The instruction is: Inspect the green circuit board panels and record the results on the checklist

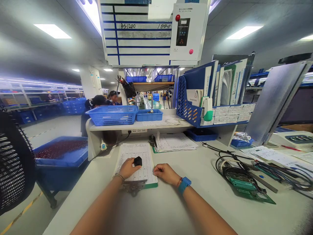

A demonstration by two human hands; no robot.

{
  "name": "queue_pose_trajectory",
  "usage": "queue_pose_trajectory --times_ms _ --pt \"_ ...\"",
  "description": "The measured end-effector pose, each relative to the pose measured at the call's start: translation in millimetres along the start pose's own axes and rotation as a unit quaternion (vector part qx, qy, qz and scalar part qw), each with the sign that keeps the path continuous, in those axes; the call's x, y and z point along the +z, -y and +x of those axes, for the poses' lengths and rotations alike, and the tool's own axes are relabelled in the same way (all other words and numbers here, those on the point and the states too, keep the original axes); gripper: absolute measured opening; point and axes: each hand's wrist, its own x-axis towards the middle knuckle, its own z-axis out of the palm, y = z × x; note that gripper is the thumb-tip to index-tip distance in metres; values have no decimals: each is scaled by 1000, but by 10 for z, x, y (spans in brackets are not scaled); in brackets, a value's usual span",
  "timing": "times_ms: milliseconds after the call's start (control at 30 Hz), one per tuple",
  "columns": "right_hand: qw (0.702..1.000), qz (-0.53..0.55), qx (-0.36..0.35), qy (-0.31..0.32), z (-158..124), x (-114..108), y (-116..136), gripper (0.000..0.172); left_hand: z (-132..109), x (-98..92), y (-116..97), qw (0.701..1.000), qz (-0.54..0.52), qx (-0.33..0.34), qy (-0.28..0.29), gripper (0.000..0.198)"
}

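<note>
My left hand (pixel 129 168) rests over a clipboard (pixel 153 185) and is closed on a small black block-like piece (pixel 138 161); its exact kind does not show. Under that hand lies a printed form with a table (pixel 137 150), the clip of the board pointing toward me. At the board's right edge my right hand (pixel 165 173) has its fingers curled together, and what they hold, if anything, is hidden. A second stack of papers (pixel 174 142) with a dark clip lies behind, under the shelf.
Black cables (pixel 230 169) and a green circuit board (pixel 256 195) lie at right on the desk (pixel 186 209). On the shelf stand a blue basket (pixel 112 116), a shallow blue tray (pixel 149 116) and a file holder (pixel 189 114). A chair (pixel 14 163) is at left; people sit beyond.
</note>
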Motion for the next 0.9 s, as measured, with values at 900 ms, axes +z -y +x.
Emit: queue_pose_trajectory --times_ms 900 --pt "1000 2 3 -5 5 1 -23 12 8 21 21 1000 -1 -1 0 33"
